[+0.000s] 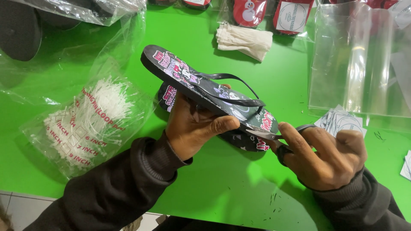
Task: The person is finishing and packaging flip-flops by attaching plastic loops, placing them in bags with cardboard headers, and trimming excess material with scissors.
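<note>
We see packaging and labels only, all on the green table (239,188). Left side: clear plastic bag of white loop ties (87,122), red print on the film, lying flat near the front-left edge. Back-left corner: crumpled clear bag (92,10) over something dark. Back edge, centre-right: red packets (250,10) in clear wrap, one with a round white label (292,17). Right side: stack of empty clear flat bags (364,60), reaching from the back edge toward the middle. Just in front of that stack: small white printed paper tags (342,122), loosely piled; one more white tag (406,167) at the right edge.
</note>
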